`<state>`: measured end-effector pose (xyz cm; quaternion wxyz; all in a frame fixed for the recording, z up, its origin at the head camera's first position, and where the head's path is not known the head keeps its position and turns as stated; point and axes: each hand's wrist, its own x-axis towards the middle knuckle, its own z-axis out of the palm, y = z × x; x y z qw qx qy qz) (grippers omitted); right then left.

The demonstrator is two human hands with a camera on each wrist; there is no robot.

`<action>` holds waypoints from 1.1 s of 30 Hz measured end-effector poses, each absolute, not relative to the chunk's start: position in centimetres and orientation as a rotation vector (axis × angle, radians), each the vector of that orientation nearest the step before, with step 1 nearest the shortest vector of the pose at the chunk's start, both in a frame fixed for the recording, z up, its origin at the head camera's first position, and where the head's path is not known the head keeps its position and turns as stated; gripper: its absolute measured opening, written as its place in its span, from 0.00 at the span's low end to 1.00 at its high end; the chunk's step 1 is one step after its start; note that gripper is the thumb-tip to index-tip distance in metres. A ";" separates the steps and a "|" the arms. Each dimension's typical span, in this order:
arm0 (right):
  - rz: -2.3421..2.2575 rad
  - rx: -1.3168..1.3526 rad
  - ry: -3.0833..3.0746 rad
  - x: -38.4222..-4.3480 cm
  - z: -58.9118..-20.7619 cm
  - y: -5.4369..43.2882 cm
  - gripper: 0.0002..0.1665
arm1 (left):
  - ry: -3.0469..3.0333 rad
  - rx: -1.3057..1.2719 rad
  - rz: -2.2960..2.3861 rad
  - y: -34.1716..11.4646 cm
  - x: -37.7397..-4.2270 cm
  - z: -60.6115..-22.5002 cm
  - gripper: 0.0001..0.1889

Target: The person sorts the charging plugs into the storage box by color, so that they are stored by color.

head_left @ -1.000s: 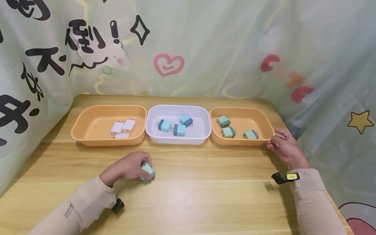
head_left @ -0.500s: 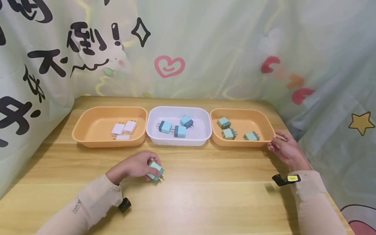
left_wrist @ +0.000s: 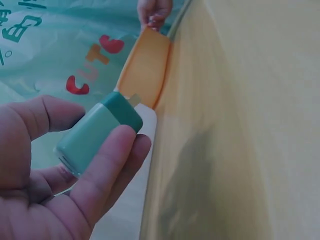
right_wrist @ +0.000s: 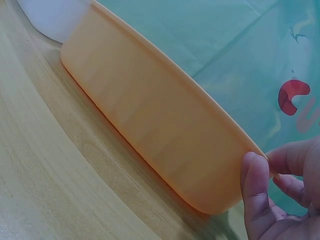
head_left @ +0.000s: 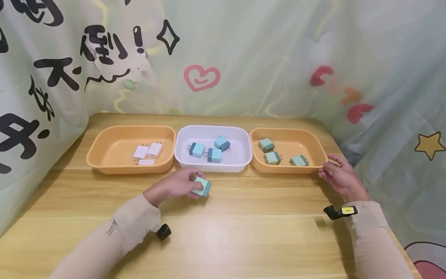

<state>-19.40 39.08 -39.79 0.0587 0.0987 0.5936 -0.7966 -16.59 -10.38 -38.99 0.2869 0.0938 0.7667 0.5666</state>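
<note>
My left hand (head_left: 179,183) pinches a two-tone green charger plug (left_wrist: 95,132) between thumb and fingers, just in front of the white tray (head_left: 213,168). Its prongs point away from the palm in the left wrist view. At the right, my right hand (head_left: 340,176) grips the rim corner of the right orange tray (right_wrist: 150,105), thumb on the outer wall. That tray holds three green charger plugs, one of them a green plug (head_left: 299,160) near the front. Three blue charger plugs lie in the white tray, including a blue plug (head_left: 214,155) at the middle.
The left orange tray (head_left: 104,164) holds three white charger plugs, one a white plug (head_left: 155,150). All three trays stand side by side along the back of the wooden table (head_left: 251,232). A printed curtain (head_left: 265,58) hangs behind and at both sides.
My left hand has lifted the green charger plug and carried it rightward and forward, close to the white tray. My right hand stays on the right tray's corner.
</note>
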 end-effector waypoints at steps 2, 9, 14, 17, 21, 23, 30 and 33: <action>-2.417 0.292 1.792 -19.4 -39.7 39.1 0.18 | 2.019 0.235 1.550 -9.8 -17.0 -38.8 0.12; -2.410 0.290 1.795 -19.2 -39.7 39.2 0.17 | 1.917 0.177 1.681 -8.2 -17.9 -37.6 0.15; -2.407 0.297 1.787 -19.1 -39.7 39.1 0.17 | 1.887 0.186 1.720 -7.5 -18.3 -37.1 0.18; -2.405 0.302 1.794 -19.2 -39.6 39.0 0.17 | 1.859 0.170 1.764 -7.1 -18.5 -36.9 0.18; -2.387 0.335 1.820 -19.2 -39.5 38.9 0.17 | 1.798 0.125 1.842 -6.0 -18.8 -36.6 0.19; -2.377 0.348 1.830 -19.2 -39.5 38.9 0.17 | 1.762 0.114 1.885 -5.3 -19.1 -36.6 0.18; -2.356 0.353 1.845 -19.3 -39.6 38.9 0.16 | 1.579 0.094 2.017 -2.3 -20.0 -36.4 0.18; -2.354 0.356 1.850 -19.3 -39.5 39.0 0.16 | 1.532 0.069 2.041 -0.8 -20.6 -36.1 0.18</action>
